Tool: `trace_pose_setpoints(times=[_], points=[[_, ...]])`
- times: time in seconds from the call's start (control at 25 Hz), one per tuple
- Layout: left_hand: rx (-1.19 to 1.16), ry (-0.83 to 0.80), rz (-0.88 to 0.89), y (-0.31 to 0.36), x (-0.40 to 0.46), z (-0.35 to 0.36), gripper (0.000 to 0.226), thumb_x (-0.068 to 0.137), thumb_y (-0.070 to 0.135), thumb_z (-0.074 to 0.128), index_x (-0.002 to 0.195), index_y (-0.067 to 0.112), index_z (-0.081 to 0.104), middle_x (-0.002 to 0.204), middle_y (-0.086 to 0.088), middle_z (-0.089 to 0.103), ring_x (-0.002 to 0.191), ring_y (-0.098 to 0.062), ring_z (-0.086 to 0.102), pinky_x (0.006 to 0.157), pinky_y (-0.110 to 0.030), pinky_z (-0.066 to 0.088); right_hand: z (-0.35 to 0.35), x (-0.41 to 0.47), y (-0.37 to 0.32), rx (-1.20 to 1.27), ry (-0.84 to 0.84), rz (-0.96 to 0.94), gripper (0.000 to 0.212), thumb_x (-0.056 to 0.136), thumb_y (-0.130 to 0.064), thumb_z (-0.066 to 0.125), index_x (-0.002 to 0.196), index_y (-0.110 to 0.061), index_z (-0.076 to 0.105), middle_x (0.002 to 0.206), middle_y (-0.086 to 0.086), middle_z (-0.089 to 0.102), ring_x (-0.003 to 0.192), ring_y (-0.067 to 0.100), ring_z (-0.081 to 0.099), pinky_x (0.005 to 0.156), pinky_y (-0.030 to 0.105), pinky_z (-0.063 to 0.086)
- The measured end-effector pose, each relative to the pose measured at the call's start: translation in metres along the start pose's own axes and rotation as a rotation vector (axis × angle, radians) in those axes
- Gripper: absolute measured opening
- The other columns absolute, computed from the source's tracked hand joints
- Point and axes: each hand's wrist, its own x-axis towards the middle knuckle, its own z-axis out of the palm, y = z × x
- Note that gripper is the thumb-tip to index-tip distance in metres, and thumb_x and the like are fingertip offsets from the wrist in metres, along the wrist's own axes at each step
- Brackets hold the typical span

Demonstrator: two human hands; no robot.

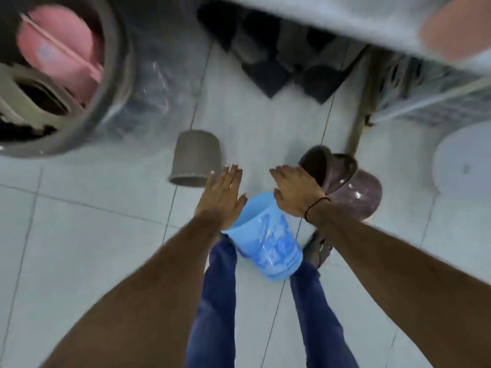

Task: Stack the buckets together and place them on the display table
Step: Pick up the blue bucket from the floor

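A blue bucket (268, 240) lies tilted on the tiled floor between my feet, its mouth facing up and to the left. My left hand (221, 197) hovers flat and open over its left rim. My right hand (295, 191) is open above its right rim, fingers spread, holding nothing. A grey bucket (196, 158) stands upside down on the floor just beyond my left hand. Two purple-brown buckets (342, 181) lie on their sides to the right, one partly inside the other, behind my right hand.
A large dark tub (114, 83) wrapped in plastic, holding a pink item, fills the upper left. The display table's edge (332, 27) runs across the top, with dark items beneath and a wooden leg (358, 115). A white round object (465, 160) sits at the right.
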Motion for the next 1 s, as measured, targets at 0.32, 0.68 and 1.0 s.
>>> trace_pose_setpoints(times=[0.32, 0.68, 1.0], points=[[-0.184, -0.356, 0.011, 0.006, -0.001, 0.195, 0.048, 0.104, 0.020, 0.038, 0.150, 0.010, 0.028, 0.150, -0.010, 0.043, 0.132, -0.026, 0.046, 0.107, -0.037, 0.032, 0.189, 0.047, -0.017, -0.177, -0.343, -0.297, 0.042, 0.096, -0.004, 0.043, 0.138, -0.004, 0.047, 0.144, 0.016, 0.050, 0.139, 0.032, 0.041, 0.123, 0.040, 0.022], [-0.057, -0.317, -0.039, 0.030, -0.026, 0.134, 0.028, 0.094, 0.009, 0.051, 0.120, 0.018, 0.053, 0.105, -0.002, 0.069, 0.098, -0.024, 0.067, 0.081, -0.035, 0.054, 0.127, 0.006, -0.003, -0.204, -0.371, -0.328, 0.025, 0.091, -0.001, 0.052, 0.105, -0.018, 0.065, 0.102, 0.004, 0.069, 0.097, 0.028, 0.068, 0.062, 0.034, 0.038], [0.065, -0.359, -0.060, 0.095, -0.056, 0.130, 0.034, 0.069, 0.002, 0.074, 0.099, 0.016, 0.065, 0.089, 0.000, 0.071, 0.082, -0.015, 0.069, 0.069, -0.025, 0.054, 0.128, -0.043, -0.002, -0.280, -0.372, -0.378, 0.027, 0.086, 0.006, 0.057, 0.099, -0.014, 0.069, 0.098, 0.006, 0.073, 0.095, 0.029, 0.067, 0.071, 0.035, 0.054]])
